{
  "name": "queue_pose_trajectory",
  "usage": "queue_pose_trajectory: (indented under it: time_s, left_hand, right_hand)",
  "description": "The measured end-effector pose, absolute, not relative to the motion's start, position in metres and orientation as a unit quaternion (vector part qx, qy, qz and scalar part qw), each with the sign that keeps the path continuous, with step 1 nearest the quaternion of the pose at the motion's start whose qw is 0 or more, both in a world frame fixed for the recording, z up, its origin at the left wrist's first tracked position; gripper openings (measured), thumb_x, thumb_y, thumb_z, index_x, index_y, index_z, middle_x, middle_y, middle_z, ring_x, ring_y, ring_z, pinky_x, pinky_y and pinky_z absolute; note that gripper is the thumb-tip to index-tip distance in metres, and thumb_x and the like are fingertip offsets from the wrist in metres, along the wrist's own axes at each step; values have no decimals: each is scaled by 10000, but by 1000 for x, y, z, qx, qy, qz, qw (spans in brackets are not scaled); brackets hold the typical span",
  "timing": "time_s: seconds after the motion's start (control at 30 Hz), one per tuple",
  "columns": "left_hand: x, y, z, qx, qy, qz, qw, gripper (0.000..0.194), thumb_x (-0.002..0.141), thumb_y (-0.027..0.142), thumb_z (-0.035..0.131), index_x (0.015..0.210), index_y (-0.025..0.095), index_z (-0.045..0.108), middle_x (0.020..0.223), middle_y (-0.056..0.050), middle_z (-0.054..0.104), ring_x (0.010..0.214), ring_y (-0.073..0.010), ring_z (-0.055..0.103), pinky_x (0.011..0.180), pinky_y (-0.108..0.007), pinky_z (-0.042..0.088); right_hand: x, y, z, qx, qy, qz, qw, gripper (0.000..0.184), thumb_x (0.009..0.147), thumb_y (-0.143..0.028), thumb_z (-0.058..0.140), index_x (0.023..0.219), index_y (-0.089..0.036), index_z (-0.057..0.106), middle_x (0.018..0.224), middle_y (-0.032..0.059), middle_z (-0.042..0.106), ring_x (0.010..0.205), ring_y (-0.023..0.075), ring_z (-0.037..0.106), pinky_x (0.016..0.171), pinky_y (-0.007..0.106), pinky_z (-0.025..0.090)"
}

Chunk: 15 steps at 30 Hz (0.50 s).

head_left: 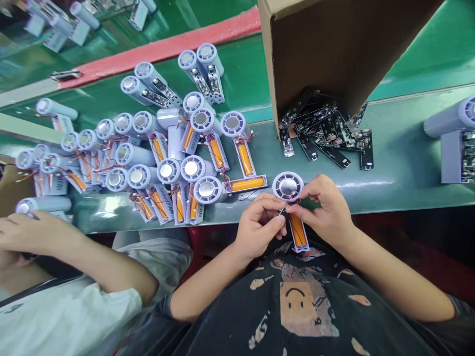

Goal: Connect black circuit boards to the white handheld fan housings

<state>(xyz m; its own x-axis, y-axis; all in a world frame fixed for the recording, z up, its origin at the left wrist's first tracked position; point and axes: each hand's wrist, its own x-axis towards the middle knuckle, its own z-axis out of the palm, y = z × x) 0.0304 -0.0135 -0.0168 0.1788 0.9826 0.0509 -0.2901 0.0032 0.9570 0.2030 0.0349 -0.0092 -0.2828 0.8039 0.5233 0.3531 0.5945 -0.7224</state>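
A lilac handheld fan [287, 182] with a round slotted head stands at the bench edge before me, its open handle pointing toward my body. An orange battery [298, 231] lies in that handle, with a dark wire across it. My left hand [261, 222] is closed in a pinch just left of the handle, on a small thin piece with a metallic glint that I cannot identify. My right hand [326, 210] pinches the thin red wires [293, 197] below the fan head. The fingertips of both hands almost meet there and partly cover the wires.
Many similar fans [193, 168] crowd the left bench, most with orange batteries showing. A cardboard box [274, 64] lies open ahead, with circuit boards [334, 131] spilling out. Another fan [451, 133] stands far right. A co-worker's arm [92, 257] is at the left.
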Motion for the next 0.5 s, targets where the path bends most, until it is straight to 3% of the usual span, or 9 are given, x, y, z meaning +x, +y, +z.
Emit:
queue_pose_trajectory:
  time_s: [0.13,0.2,0.33,0.5]
  left_hand:
    - [31,-15,-14,489,409,515,573,133,936,260,608,1060,229,572,1118,-21,518,592,-28,630,480,-149,552]
    - [27,-16,-7,528,443,491,533,122,950,221,562,1072,232,557,1172,-39,515,635,-39,624,540,-184,576]
    - [16,-15,11,619,505,406,443,231,918,108,509,1099,240,563,1197,-66,560,811,-115,623,610,-213,561]
    - [9,-9,25,627,541,308,468,360,837,56,523,1140,245,569,1091,-35,630,688,-92,623,580,-214,524]
  right_hand:
    - [207,19,-3,-371,-777,166,481,129,884,-272,686,885,-223,567,756,-16,537,713,150,491,645,306,404]
    - [209,10,2,-338,-823,125,440,99,909,-306,647,885,-213,622,709,-10,519,672,160,456,629,327,369]
    - [206,-1,0,-325,-881,97,329,239,958,-340,560,1011,-156,705,718,23,598,676,176,475,617,338,327]
    - [201,1,-18,-366,-867,74,329,244,961,-287,554,1061,-133,716,795,55,669,731,183,529,652,327,349]
